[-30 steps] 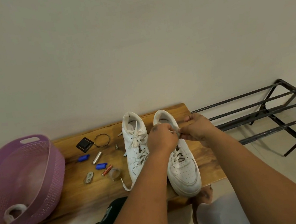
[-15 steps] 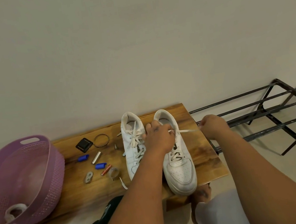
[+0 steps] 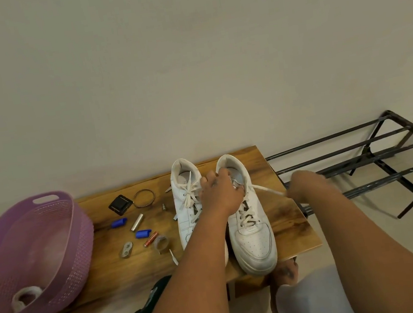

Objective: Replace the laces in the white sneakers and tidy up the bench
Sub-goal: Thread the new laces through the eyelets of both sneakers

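While the right hand [image 3: 301, 185] pinches the free end of a white lace [image 3: 266, 189], that lace runs taut from the grip leftward and slightly up to the top eyelets of the right-side sneaker [image 3: 249, 219]. Its long axis lies nearly level, crossing the shoe's side, so a further pull would probably go out to the right. The left hand [image 3: 220, 191] is nearer the eyelets, fingers curled over the shoe's tongue and collar, steadying it. The other sneaker [image 3: 187, 207] stands just beside, its lace loose. Both sit toes toward the person on a wooden bench [image 3: 285, 222], with small clutter and a purple basket [image 3: 34, 251] farther left.
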